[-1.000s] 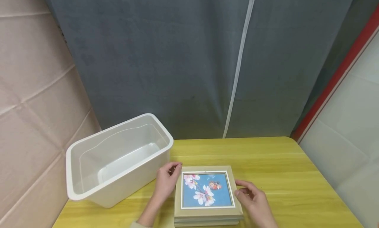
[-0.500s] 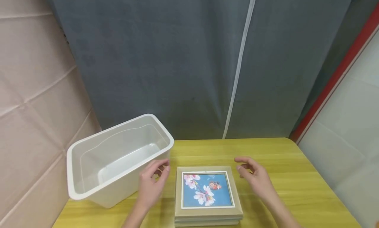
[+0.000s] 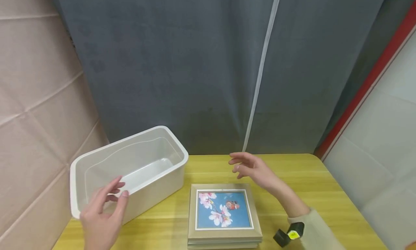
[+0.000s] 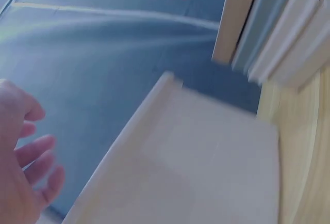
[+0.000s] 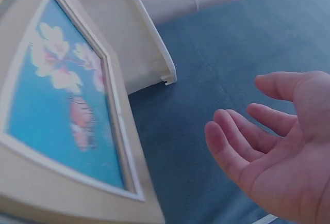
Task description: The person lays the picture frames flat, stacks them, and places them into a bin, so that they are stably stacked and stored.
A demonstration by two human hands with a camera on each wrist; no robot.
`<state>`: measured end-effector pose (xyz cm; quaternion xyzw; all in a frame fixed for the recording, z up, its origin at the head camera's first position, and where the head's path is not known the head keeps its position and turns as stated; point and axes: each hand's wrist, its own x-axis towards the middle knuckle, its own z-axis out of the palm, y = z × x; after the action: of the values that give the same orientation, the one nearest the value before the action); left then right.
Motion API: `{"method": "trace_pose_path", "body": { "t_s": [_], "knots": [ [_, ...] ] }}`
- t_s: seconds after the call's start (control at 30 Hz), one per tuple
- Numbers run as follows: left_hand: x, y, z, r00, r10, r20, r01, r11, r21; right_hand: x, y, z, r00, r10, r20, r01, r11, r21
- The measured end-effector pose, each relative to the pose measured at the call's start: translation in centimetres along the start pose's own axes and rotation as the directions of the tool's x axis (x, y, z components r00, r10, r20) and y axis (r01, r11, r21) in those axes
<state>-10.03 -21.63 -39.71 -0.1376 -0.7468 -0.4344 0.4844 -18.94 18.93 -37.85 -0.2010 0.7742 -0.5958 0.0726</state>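
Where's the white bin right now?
In the head view, the white bin stands on the left of the wooden table, beside the stack of picture frames, with the left hand partly blocking its near side.

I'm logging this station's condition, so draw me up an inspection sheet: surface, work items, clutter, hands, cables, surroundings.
Surface: yellow wood-grain table.
Work items: stack of picture frames, the top one face up with pink-white blossoms on blue; pale plastic bin set at an angle left of the stack, apart from it.
Clutter: nothing seen.
Left hand: by the bin, fingers loosely bent, holding nothing.
Right hand: raised near the stack's far side, fingers loosely bent, holding nothing; black gear on the wrist.
Cables: nothing seen.
Surroundings: blue-grey curtain behind; pinkish panel at left; white panel with red edging at right.
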Motion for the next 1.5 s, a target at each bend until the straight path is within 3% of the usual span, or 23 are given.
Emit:
{"method": "trace_pose_path", "body": {
  "t_s": [0.13,0.2,0.33,0.47,0.6,0.8,0.87,0.93,1.1,1.2,1.27,1.37,1.5],
  "knots": [
    [0.6,-1.1,-2.6,0.990,-0.065,-0.129,0.084,0.984,0.154,1.7,-0.3,0.3,0.998,0.044,0.048,-0.044,0.999,0.003],
    [0.8,-1.5,-3.6,0.979,-0.122,-0.161,0.153,0.968,0.200,2.6,-0.2,0.9,0.995,0.062,0.072,-0.062,0.998,0.002],
    [0.7,-2.1,-4.6,0.949,-0.256,-0.186,0.293,0.932,0.212,4.2,-0.1,2.8,0.990,0.070,0.123,-0.073,0.997,0.018],
    [0.0,-2.5,-4.8,0.911,-0.340,-0.235,0.387,0.900,0.198,5.8,-0.1,5.1,0.987,0.079,0.138,-0.082,0.997,0.014],
    [-0.5,-3.1,-5.1,0.852,-0.444,-0.279,0.500,0.848,0.175,7.2,-0.5,7.1,0.989,0.098,0.107,-0.094,0.995,-0.039],
    [-0.8,-3.6,-5.6,0.752,-0.606,-0.260,0.635,0.771,0.040,8.7,-0.7,9.2,0.988,0.136,0.069,-0.129,0.986,-0.102],
    [-0.8,-3.7,-5.6,0.723,-0.642,-0.255,0.661,0.750,-0.011,9.0,-0.7,9.7,0.987,0.139,0.081,-0.133,0.988,-0.077],
    [-0.8,-3.8,-5.7,0.685,-0.685,-0.248,0.690,0.720,-0.081,9.3,-0.8,10.1,0.985,0.141,0.095,-0.139,0.990,-0.030],
    [-0.9,-3.8,-5.9,0.620,-0.754,-0.218,0.722,0.657,-0.216,9.5,-0.9,10.5,0.980,0.160,0.115,-0.178,0.970,0.166],
    [-0.9,-3.8,-5.9,0.605,-0.773,-0.192,0.727,0.635,-0.261,9.5,-1.0,10.2,0.978,0.170,0.121,-0.199,0.937,0.289],
    [-0.9,-3.8,-5.8,0.605,-0.774,-0.185,0.725,0.632,-0.273,9.4,-1.2,9.9,0.976,0.176,0.129,-0.210,0.918,0.335],
    [-0.8,-3.9,-5.8,0.614,-0.767,-0.185,0.708,0.640,-0.298,9.3,-1.2,9.7,0.971,0.191,0.146,-0.233,0.900,0.369],
    [-0.7,-4.0,-5.7,0.640,-0.748,-0.176,0.679,0.657,-0.326,9.1,-0.9,9.6,0.969,0.214,0.120,-0.244,0.895,0.374]
  ]
}}
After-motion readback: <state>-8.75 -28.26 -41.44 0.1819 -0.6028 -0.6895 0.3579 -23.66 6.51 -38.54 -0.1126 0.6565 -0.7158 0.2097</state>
